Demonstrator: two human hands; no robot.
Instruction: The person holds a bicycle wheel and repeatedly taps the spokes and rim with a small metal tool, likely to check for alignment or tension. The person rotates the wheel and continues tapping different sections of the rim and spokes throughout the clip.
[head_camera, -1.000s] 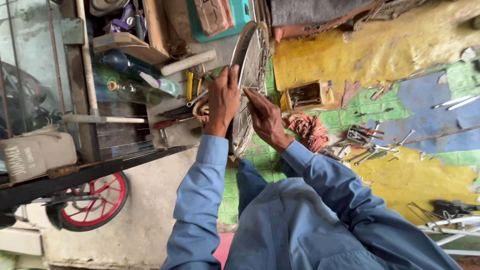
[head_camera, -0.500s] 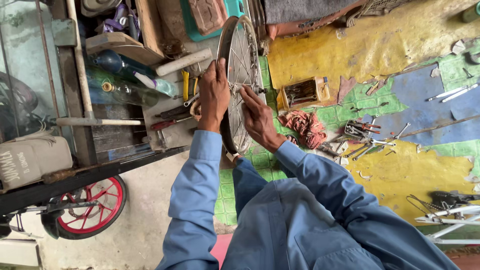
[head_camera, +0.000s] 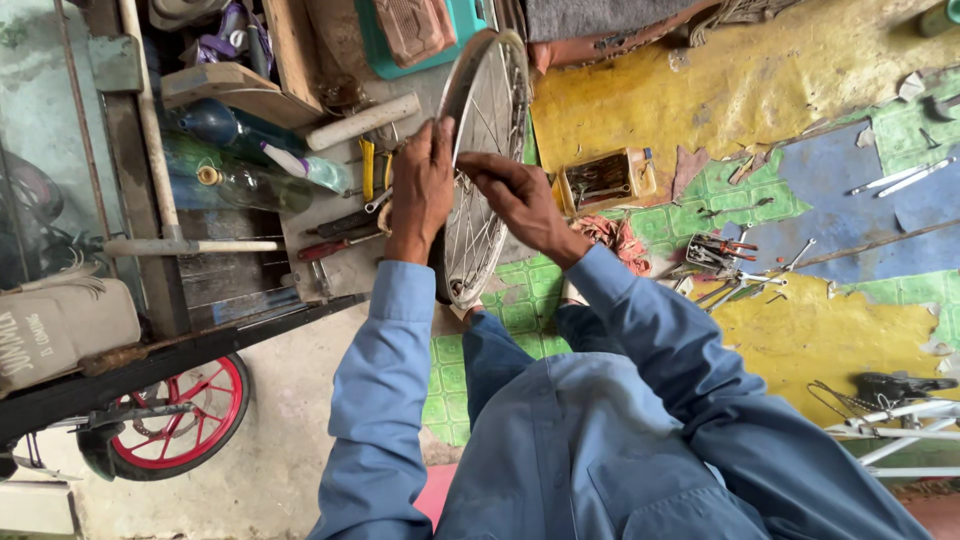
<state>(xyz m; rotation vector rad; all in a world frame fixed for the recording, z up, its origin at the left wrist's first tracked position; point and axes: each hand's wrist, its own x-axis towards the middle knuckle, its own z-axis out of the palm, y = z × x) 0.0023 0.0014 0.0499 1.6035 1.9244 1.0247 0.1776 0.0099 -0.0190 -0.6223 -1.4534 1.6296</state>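
A bare spoked bicycle wheel (head_camera: 487, 90) with a dull metal rim stands upright on edge in front of me. My left hand (head_camera: 421, 188) grips the rim on its left side, fingers wrapped over the edge. My right hand (head_camera: 515, 196) reaches in from the right, fingertips pinched at the spokes close to the rim. Both arms wear blue sleeves. Whether a small tool sits in the right fingers cannot be made out.
A small yellow box (head_camera: 606, 180) of parts and a red rag (head_camera: 612, 236) lie right of the wheel. Pliers and loose tools (head_camera: 722, 258) are scattered on the painted floor. Bottles (head_camera: 240, 183) and hand tools crowd the left. A red-rimmed wheel (head_camera: 178, 420) stands lower left.
Both hands and the wheel sit a little higher and further right in view. The right hand's fingers have shifted along the spokes toward the rim.
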